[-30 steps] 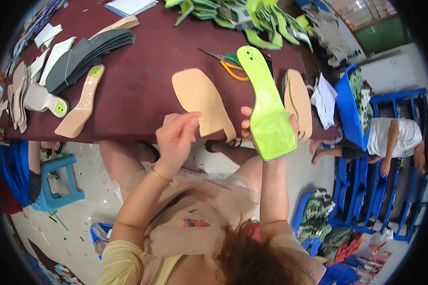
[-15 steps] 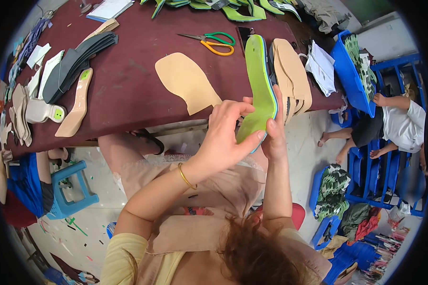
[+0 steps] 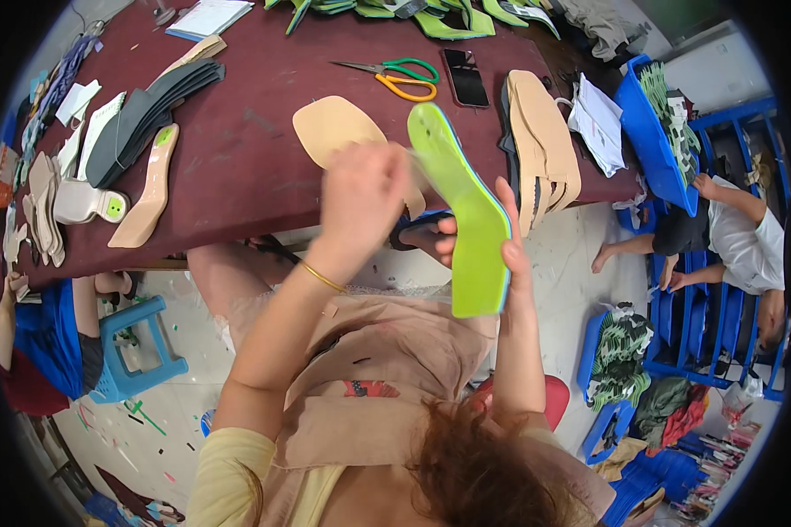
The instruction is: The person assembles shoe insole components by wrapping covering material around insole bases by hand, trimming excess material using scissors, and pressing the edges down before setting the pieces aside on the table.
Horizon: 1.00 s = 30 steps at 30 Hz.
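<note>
My right hand [image 3: 518,259] is closed round a bright green insole [image 3: 476,250] with a blue edge, its thumb on the near edge and fingertips behind the other. The insole is tilted above my lap at the table's front edge. Left of it, my left hand [image 3: 365,198] is smeared by motion, its fingers curled in. A pale, see-through streak runs between that hand and the insole's upper part; what it is I cannot make out. Behind my left hand, a tan sole-shaped sheet [image 3: 332,127] lies on the table, partly hidden.
Scissors [image 3: 404,77] and a phone [image 3: 466,77] lie on the dark red table [image 3: 255,158]. Tan pieces [image 3: 540,145] are stacked at right, dark grey pieces [image 3: 145,123] at left. Green insoles [image 3: 453,25] pile at the back. A co-worker [image 3: 747,220] sits by blue crates at right.
My left hand has come off the insole and moved left, now over the tan sheet. The insole has tipped leftward and lower in my right hand, uncovering the phone.
</note>
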### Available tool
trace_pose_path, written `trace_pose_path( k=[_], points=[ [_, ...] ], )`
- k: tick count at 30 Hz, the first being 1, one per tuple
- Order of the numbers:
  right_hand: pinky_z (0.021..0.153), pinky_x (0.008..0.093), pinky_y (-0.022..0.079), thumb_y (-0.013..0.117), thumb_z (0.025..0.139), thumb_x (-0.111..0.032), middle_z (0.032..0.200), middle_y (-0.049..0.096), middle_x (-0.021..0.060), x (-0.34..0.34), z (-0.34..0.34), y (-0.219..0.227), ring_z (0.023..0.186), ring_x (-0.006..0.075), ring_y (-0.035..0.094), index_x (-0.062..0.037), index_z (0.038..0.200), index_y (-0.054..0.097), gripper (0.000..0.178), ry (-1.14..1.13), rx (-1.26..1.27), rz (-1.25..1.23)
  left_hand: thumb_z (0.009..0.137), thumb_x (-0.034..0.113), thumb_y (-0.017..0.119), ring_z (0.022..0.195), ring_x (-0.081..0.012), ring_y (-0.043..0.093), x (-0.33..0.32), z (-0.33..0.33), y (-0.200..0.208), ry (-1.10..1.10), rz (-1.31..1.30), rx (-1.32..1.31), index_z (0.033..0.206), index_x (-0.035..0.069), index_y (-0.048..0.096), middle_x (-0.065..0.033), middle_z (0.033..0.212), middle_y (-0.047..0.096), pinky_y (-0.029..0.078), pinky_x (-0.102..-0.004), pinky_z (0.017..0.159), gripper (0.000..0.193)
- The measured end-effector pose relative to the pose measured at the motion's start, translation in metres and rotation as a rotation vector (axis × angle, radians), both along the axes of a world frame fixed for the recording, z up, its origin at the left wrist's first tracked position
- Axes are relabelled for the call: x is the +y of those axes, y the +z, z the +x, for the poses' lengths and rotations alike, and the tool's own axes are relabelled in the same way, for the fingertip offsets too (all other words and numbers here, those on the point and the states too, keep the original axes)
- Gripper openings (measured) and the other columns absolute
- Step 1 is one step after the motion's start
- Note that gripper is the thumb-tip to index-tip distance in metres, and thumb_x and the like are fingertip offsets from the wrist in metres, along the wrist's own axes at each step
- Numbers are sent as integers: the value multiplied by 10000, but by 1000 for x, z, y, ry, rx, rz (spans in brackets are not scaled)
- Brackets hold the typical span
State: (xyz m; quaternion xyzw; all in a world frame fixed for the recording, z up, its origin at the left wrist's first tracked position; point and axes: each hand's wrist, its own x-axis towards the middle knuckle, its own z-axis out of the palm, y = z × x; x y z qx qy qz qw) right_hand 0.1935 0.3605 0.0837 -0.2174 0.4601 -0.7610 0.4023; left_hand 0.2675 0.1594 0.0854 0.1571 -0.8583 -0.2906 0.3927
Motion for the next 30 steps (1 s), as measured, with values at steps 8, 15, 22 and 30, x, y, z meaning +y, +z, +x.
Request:
trace_pose_path(
  k=[8,15,22,30],
  points=[
    [392,469,504,359,913,-536,1020,514,424,46,-3,31,584,465,600,-267,1477,-38,740,-152,-525,-277,862,84,597,636,-53,535,-109,139,-18,5,655,-170,856,-9,647,32,717,602,430,-206,545,105],
    [539,502,549,193,936,-583,1311,256,455,53,-68,18,830,580,555,-227,1479,6,676,703,-445,-945,746,59,581,745,-328,604,-47,168,-127,-247,-62,-643,792,45,664,-156,778,626,476,-424,663,96],
    [415,405,534,339,988,-353,782,577,314,11,-31,38,554,360,649,32,1141,299,416,770,-513,-839,855,223,589,599,-320,573,-55,65,-37,-128,190,-458,701,9,600,-156,620,556,429,-392,539,263],
    [230,235,311,334,991,-385,563,541,133,37,18,8,265,125,377,-24,1284,339,465,104,-363,-314,765,452,680,1031,-319,481,-127,-29,-88,615,83,-693,991,-10,581,-149,1038,541,384,-444,841,524]
  ],
)
